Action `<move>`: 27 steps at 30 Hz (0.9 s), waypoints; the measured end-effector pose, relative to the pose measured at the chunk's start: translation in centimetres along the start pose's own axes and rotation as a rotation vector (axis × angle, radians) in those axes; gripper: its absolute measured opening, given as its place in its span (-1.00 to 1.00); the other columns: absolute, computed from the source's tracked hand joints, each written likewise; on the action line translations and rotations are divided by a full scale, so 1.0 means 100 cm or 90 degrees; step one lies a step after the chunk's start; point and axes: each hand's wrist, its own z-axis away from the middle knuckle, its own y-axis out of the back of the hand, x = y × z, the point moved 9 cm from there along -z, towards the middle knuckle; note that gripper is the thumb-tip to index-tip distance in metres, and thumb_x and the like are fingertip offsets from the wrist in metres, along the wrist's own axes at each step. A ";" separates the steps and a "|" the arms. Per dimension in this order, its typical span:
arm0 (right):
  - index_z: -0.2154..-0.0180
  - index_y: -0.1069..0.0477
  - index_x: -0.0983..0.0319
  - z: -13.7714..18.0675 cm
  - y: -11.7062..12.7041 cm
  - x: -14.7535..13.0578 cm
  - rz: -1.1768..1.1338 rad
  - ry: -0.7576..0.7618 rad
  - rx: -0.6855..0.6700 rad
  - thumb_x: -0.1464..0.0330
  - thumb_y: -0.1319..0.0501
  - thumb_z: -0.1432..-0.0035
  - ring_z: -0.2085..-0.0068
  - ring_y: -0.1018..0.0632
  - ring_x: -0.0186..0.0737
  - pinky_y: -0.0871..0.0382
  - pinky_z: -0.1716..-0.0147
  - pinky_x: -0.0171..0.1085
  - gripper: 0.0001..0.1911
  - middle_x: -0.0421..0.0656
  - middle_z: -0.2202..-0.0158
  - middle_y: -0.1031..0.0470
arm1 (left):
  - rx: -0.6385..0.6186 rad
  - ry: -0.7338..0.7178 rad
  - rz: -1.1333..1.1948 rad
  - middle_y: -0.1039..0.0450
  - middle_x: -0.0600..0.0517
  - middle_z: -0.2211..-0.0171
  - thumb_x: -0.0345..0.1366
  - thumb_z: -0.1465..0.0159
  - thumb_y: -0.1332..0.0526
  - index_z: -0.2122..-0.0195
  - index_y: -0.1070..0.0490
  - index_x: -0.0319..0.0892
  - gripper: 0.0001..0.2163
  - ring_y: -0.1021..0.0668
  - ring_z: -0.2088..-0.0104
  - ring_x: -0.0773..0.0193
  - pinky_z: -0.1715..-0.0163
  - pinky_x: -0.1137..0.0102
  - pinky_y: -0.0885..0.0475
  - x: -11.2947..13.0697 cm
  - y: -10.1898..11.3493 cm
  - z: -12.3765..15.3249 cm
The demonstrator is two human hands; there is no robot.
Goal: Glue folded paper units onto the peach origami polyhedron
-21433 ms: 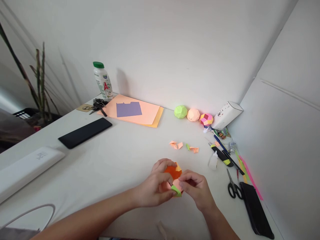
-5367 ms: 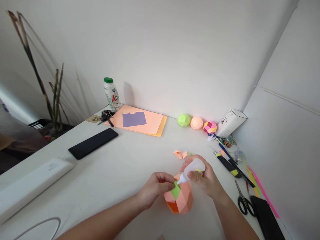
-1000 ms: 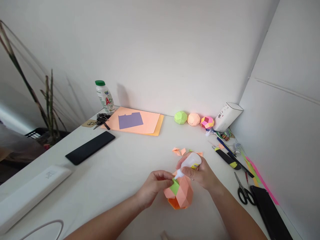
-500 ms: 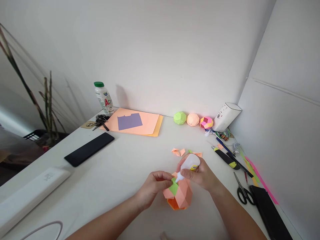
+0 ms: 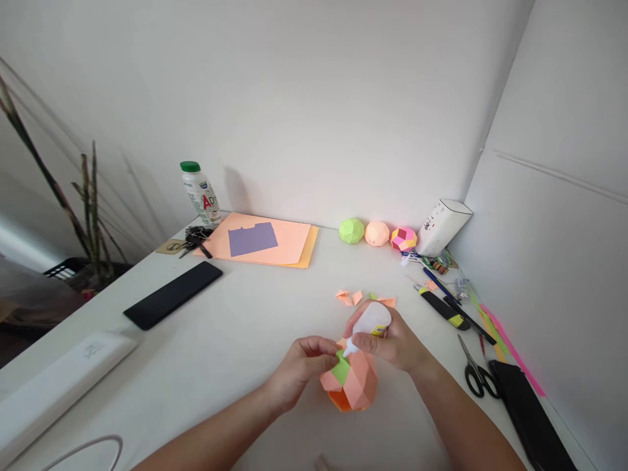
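Note:
A many-sided paper ball [image 5: 360, 383], mostly salmon with an orange opening low on its side, sits on the table in front of me. My left hand [image 5: 298, 367] pinches the upper left edge of its green paper facet [image 5: 340, 371] between thumb and fingers. In my right hand [image 5: 392, 347] is a white glue bottle [image 5: 371, 319] with a yellow label, tilted nozzle-down. Its tip touches or nearly touches the paper beside the green facet. Small salmon paper scraps [image 5: 346, 297] and a bit of green lie just behind the bottle.
Three finished paper balls [image 5: 377, 233] line the wall beside a white box [image 5: 444, 227]. On the right lie a utility knife [image 5: 444, 309], scissors [image 5: 477, 373] and a black case [image 5: 530, 412]. Coloured sheets [image 5: 294, 239], a black phone-like slab [image 5: 174, 294], keys [image 5: 197, 237] and a bottle [image 5: 201, 196] are left.
The view has shifted very slightly. Both hands, the glue bottle and the paper ball stay almost in the same place, with the nozzle still at the green facet.

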 end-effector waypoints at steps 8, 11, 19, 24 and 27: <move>0.40 -0.44 0.25 0.002 0.000 0.000 -0.003 -0.001 -0.002 0.33 -0.39 0.05 0.43 -0.40 -0.34 -0.27 0.46 -0.37 -0.81 -0.23 0.46 -0.40 | -0.003 0.000 0.004 -0.55 -0.01 0.39 -0.37 0.01 -0.34 0.52 -0.51 -0.21 -0.95 -0.49 0.37 0.24 0.31 0.36 -0.34 -0.002 -0.001 0.000; 0.42 -0.44 0.25 0.003 -0.001 0.001 -0.006 -0.020 -0.011 0.32 -0.40 0.08 0.47 -0.38 -0.36 -0.26 0.49 -0.37 -0.80 -0.25 0.50 -0.38 | -0.010 -0.002 0.005 -0.54 0.00 0.39 -0.37 0.00 -0.34 0.53 -0.51 -0.21 -0.96 -0.49 0.37 0.25 0.31 0.37 -0.34 -0.001 -0.002 0.000; 0.43 -0.44 0.24 0.005 -0.001 -0.001 0.008 -0.017 -0.005 0.25 -0.40 0.08 0.46 -0.37 -0.34 -0.25 0.49 -0.35 -0.76 -0.24 0.50 -0.37 | -0.014 -0.003 -0.005 -0.54 -0.02 0.37 -0.35 0.00 -0.34 0.52 -0.51 -0.20 -0.95 -0.49 0.35 0.22 0.29 0.35 -0.34 0.001 -0.005 0.002; 0.42 -0.43 0.24 0.004 0.001 -0.001 -0.003 -0.021 0.016 0.26 -0.41 0.10 0.45 -0.38 -0.34 -0.27 0.47 -0.35 -0.76 -0.24 0.47 -0.39 | -0.002 -0.002 -0.002 -0.54 0.00 0.39 -0.35 0.01 -0.35 0.53 -0.51 -0.19 -0.95 -0.49 0.36 0.24 0.31 0.36 -0.33 0.002 -0.003 0.001; 0.43 -0.43 0.24 0.004 0.000 0.000 0.006 -0.030 0.008 0.25 -0.40 0.10 0.46 -0.37 -0.35 -0.26 0.49 -0.36 -0.75 -0.25 0.49 -0.37 | -0.007 -0.004 -0.003 -0.54 0.00 0.38 -0.35 0.00 -0.35 0.52 -0.52 -0.20 -0.95 -0.49 0.36 0.24 0.31 0.37 -0.33 0.002 -0.004 0.000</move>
